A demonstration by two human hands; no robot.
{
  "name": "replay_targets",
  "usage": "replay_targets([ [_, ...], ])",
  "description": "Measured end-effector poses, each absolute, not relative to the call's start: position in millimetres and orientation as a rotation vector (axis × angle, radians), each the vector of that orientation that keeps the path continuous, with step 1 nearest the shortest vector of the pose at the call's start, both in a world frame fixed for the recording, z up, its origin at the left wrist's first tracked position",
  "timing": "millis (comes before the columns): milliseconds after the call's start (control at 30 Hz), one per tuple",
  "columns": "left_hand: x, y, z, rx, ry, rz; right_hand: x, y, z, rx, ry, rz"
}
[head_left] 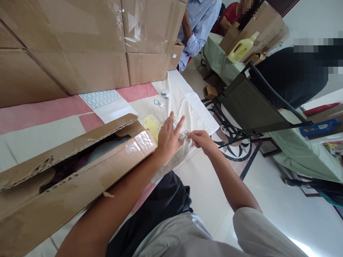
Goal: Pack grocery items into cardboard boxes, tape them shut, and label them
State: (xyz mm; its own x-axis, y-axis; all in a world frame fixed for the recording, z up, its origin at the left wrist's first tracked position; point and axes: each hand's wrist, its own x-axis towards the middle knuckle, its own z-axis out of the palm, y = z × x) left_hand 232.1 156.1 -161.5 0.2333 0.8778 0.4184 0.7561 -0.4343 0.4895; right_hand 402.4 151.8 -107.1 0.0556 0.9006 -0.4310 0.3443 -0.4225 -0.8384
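Observation:
My left hand (169,137) lies over a yellow sheet (150,125) printed with small blue-edged labels, its fingers spread apart. Just right of it, my right hand (200,138) pinches a small white label (185,132) with a dark border between thumb and fingertip. Part of the yellow sheet is hidden under my left hand. Beyond my hands, several loose labels (156,102) rest on the cloth, beside a small crumpled bit of paper (165,93). A white sheet (112,115) with rows of blue-outlined labels lies farther left.
A long cardboard box (120,157) with an open top runs along my left forearm. Stacked cartons (91,64) form a wall at the back. The tablecloth's edge (203,114) hangs at the right, near a folding chair (241,103). A person in a blue shirt (199,28) sits beyond.

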Motion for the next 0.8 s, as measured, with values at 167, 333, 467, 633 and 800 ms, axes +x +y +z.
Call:
replay_targets([
  [167, 233, 156, -162, 2.325, 1.559, 0.981, 404, 152, -114, -1.751, -1.225, 1.409],
  [333, 233, 157, -163, 2.332, 1.58, 0.978, 403, 153, -117, -1.684, -1.203, 1.426],
  [467, 233, 157, -164, 2.362, 1.582, 0.981, 402, 153, -125, -1.613, -1.192, 1.421],
  [633, 233, 158, -166, 2.366, 1.594, 0.992, 401, 148, -139, -1.535, -1.221, 1.333],
  [800, 233, 158, -166, 2.367, 1.583, 1.025, 398, 142, -146, -1.51, -1.252, 1.246],
])
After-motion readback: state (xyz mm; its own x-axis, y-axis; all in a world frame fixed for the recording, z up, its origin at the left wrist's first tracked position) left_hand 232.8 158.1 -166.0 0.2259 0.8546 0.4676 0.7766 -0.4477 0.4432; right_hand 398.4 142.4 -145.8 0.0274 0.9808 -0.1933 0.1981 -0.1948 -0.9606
